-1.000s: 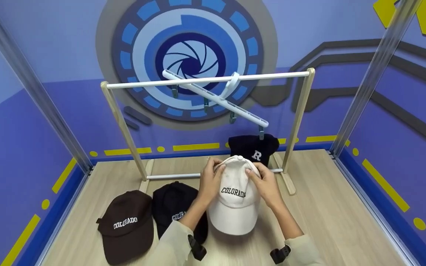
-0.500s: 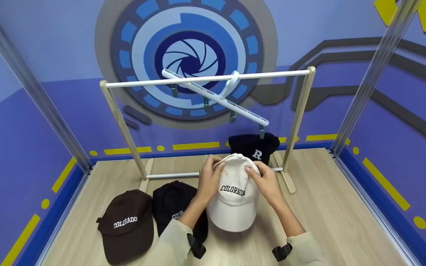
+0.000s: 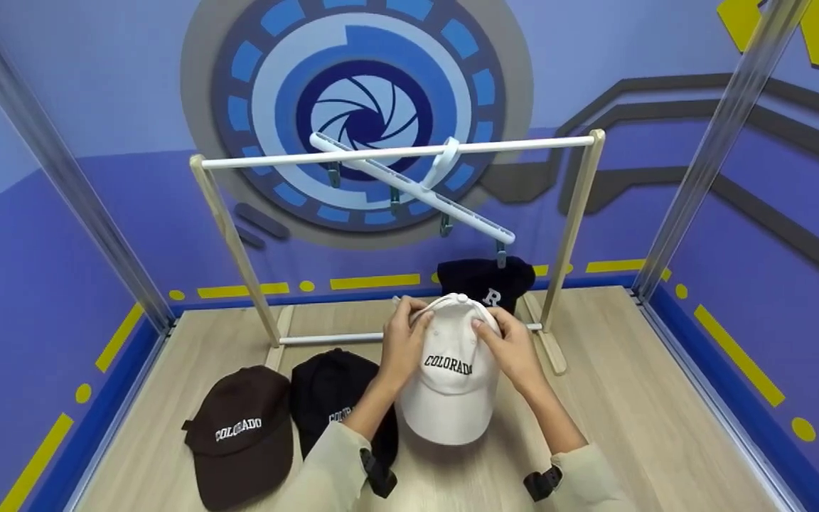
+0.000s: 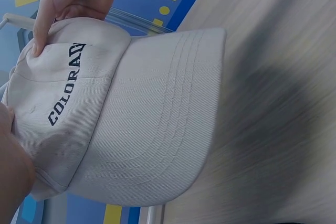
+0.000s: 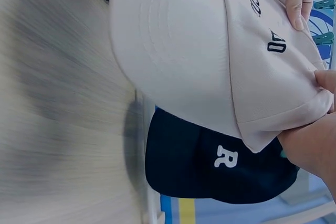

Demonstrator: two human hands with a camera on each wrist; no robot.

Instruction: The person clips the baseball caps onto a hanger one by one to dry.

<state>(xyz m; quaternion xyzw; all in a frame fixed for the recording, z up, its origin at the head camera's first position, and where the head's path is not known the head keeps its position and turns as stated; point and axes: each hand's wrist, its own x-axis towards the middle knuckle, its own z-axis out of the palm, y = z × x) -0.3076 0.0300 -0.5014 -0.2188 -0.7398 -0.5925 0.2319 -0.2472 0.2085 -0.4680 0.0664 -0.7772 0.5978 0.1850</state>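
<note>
A white cap (image 3: 448, 416) with dark COLORADO lettering is held up by both hands, brim toward me. My left hand (image 3: 402, 345) grips its left side, thumb on the front of the crown. On the other side my right hand (image 3: 514, 353) pinches the crown the same way. Most of the fingers are hidden behind the fabric. Close behind hangs a black cap (image 3: 477, 282) with a white R, below the clip at the right end of a white hanger (image 3: 413, 187). The hanger's other clips hold nothing.
The hanger hooks onto the top bar (image 3: 260, 161) of a wooden-ended rack. A brown COLORADO cap (image 3: 242, 455) lies on the wood-look table (image 3: 637, 398) at the left. Beside it, a black COLORADO cap (image 3: 331, 380) is partly covered by my left forearm. Blue-purple walls enclose the table.
Both hands have raised the white cap slightly, mostly between one second and half a second ago. Their grip looks the same. The rack, hanger and other caps have stayed in place.
</note>
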